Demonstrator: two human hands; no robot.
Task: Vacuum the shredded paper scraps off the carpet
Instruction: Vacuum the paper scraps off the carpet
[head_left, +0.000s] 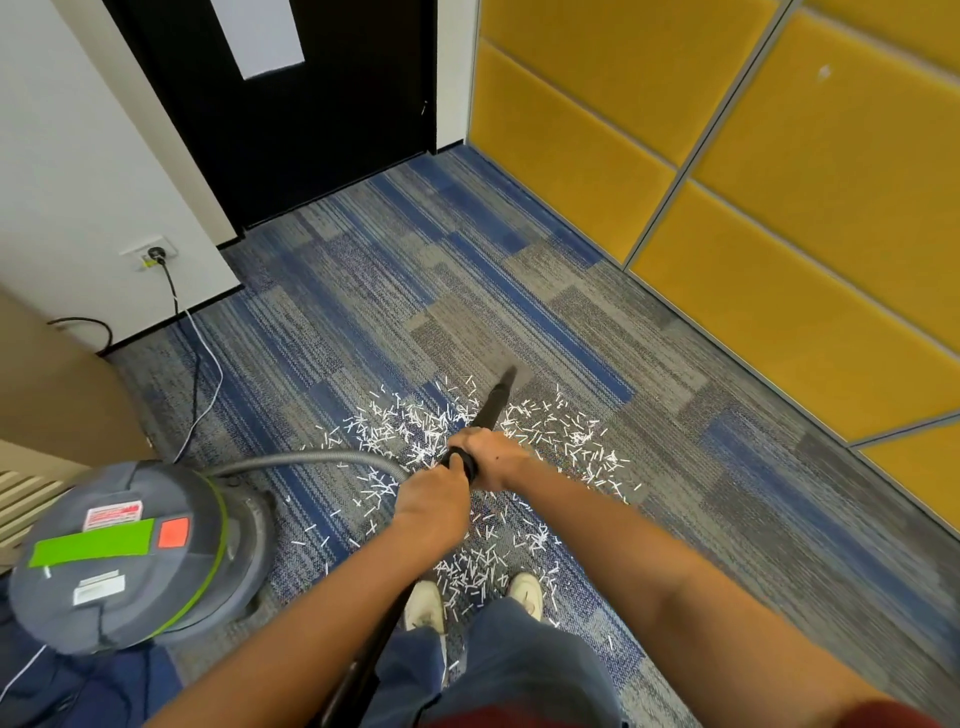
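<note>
Two hands hold the wand (493, 402). The right hand (491, 457) leads with its fingers wrapped round the tube, and the left hand (434, 499) is curled round it just behind, where the hose (311, 458) joins. Scraps (415, 426) lie scattered on the carpet (363, 291) from the nozzle (510, 373) back to the shoes (524, 592), thickest on either side of the wand. The nozzle sits at the scatter's far edge. Judged best practice: draw it back in slow, overlapping strokes, kept low to the pile, so that light strips are sucked in rather than flicked aside.

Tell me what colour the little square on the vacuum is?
Orange-red square on the grey vacuum; head view.
</note>
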